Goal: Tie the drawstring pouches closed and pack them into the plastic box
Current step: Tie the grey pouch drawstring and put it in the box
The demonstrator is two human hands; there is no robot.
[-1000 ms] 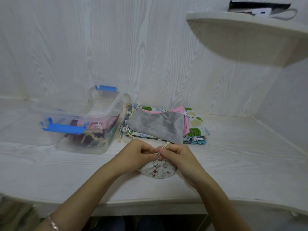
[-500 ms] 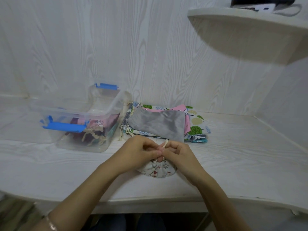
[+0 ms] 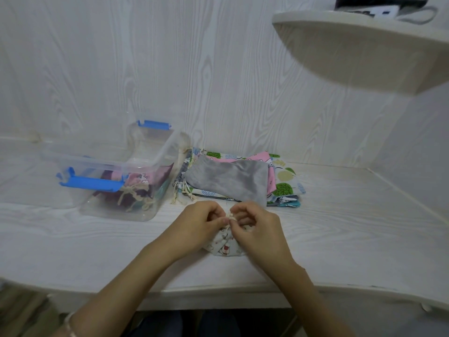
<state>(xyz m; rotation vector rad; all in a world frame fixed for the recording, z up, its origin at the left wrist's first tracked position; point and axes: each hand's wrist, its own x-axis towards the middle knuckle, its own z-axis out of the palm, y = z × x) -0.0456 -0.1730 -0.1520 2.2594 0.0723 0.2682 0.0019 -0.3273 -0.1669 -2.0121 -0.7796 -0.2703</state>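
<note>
Drawstring [image 3: 229, 218] of printed pouch [image 3: 224, 246] is pinched by left hand [image 3: 202, 223] and right hand [image 3: 257, 226]; plastic box [image 3: 116, 176] sits left, pouch stack [image 3: 239, 178] behind.

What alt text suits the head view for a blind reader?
The left hand and right hand pinch the drawstring of a printed pouch on the table; a clear plastic box with tied pouches sits left, flat pouches stacked behind.

Printed pouch [image 3: 224, 249] mostly hidden under left hand [image 3: 204, 222] and right hand [image 3: 257, 229], cord [image 3: 229, 216] perhaps knotted, shelf [image 3: 364, 52] cropped right
</note>
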